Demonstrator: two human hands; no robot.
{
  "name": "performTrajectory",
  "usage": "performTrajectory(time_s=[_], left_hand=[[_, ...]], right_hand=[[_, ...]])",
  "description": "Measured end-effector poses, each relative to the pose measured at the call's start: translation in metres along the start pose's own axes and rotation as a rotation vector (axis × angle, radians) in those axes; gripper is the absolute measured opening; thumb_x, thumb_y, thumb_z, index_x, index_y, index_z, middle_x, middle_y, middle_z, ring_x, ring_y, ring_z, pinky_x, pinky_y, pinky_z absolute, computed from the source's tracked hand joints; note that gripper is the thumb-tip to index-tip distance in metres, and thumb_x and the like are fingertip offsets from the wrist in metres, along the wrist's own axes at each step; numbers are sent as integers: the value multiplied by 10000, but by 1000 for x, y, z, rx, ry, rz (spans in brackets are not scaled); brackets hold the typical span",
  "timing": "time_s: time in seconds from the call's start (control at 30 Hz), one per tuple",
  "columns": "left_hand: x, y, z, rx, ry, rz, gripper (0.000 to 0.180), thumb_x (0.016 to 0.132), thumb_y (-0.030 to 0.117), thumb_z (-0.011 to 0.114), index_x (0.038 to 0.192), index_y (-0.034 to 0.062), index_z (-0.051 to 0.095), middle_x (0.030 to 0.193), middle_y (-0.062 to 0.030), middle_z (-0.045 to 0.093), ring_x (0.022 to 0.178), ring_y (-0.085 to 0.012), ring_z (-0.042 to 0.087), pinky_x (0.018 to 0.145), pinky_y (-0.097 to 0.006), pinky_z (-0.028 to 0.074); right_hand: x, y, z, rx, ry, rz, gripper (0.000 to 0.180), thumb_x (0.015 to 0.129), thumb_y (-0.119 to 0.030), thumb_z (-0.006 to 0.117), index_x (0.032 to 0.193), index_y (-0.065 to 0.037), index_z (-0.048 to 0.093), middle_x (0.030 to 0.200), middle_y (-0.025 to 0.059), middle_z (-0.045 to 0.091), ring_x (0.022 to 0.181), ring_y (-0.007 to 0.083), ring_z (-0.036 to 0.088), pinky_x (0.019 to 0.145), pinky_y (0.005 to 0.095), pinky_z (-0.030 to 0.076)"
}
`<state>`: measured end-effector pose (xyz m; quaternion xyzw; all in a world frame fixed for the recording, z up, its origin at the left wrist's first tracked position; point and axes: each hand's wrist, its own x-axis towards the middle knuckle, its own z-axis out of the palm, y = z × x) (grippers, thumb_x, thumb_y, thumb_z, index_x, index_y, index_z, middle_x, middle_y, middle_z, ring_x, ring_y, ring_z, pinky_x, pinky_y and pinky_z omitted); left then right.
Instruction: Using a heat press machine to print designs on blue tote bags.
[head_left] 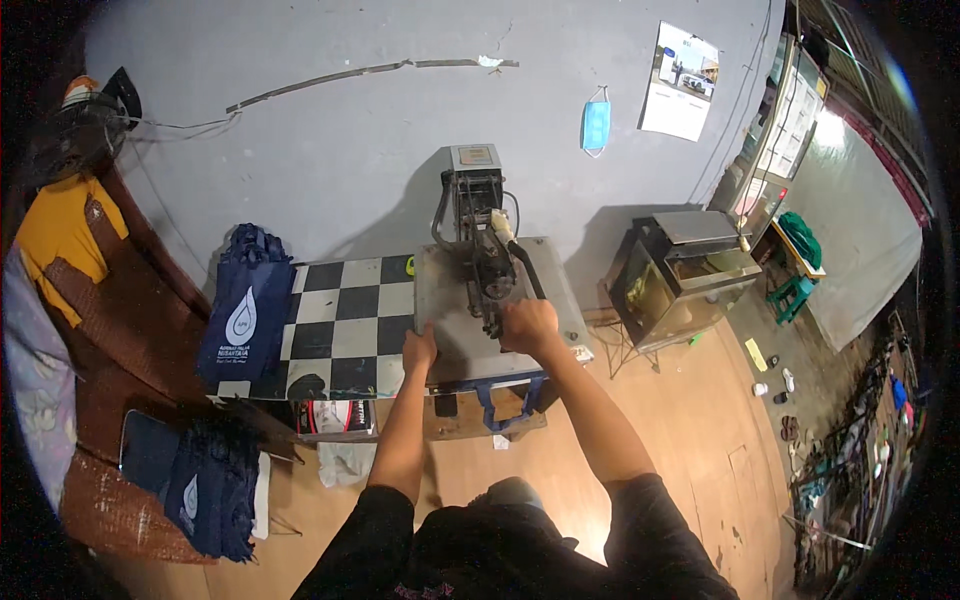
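A heat press with a grey control box [474, 156] and a broad flat metal plate [452, 290] stands against the wall in front of me. My right hand [530, 327] is closed round the end of its black lever [526, 268], over the right part of the plate. My left hand [420, 349] grips the plate's left edge, its thumb on top and some fingers hidden. Below the plate's front edge hang dark blue bag straps [487, 408]; the rest of that bag is hidden under the plate.
Navy bags [232, 320] with a white print are piled on the checkered table [320, 308] at left. More navy bags [212, 490] lie lower left, beside a brown sofa [130, 290]. A glass tank [680, 280] on a thin stand is to the right. A blue mask [596, 125] hangs on the wall.
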<state>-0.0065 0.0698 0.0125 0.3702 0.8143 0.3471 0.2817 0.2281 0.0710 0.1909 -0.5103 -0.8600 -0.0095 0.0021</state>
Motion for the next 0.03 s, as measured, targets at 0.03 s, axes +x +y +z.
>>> performTrajectory(time_s=[0.03], left_hand=[[0, 0, -1, 2, -15, -14, 862, 917, 654, 459, 1336, -99, 464, 1302, -354, 540, 1222, -487, 529, 1019, -510, 426]], right_hand=[[1, 2, 0, 1, -10, 0, 232, 674, -275, 681, 819, -104, 742, 802, 140, 729, 781, 306, 725, 678, 389, 576]])
